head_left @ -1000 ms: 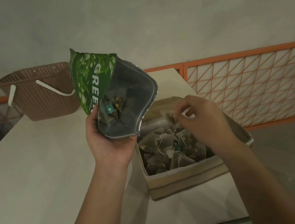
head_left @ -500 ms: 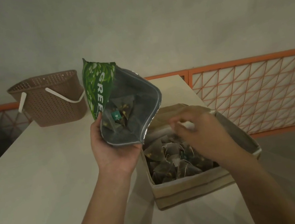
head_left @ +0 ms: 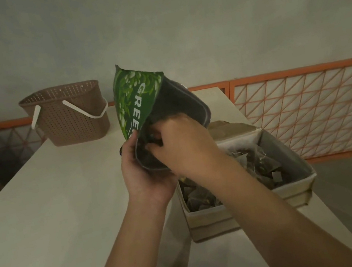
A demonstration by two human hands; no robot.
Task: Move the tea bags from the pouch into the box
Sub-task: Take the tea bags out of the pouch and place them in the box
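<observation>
My left hand [head_left: 144, 176] grips the lower edge of a green tea pouch [head_left: 136, 98] and holds it up, mouth open toward me, above the table. My right hand [head_left: 184, 146] reaches into the pouch's mouth with its fingers curled inside; whether they hold a tea bag is hidden. To the right stands the beige fabric box [head_left: 301, 184], open, with several pyramid tea bags [head_left: 263, 165] piled in it. My right forearm crosses over the box's left part.
A brown perforated basket [head_left: 69, 119] with a white handle stands at the table's far left. The pale table [head_left: 43, 215] ends just right of the box. An orange lattice railing [head_left: 307, 110] runs behind.
My right hand has left the box and moved up and left into the pouch's mouth. The left hand still holds the pouch.
</observation>
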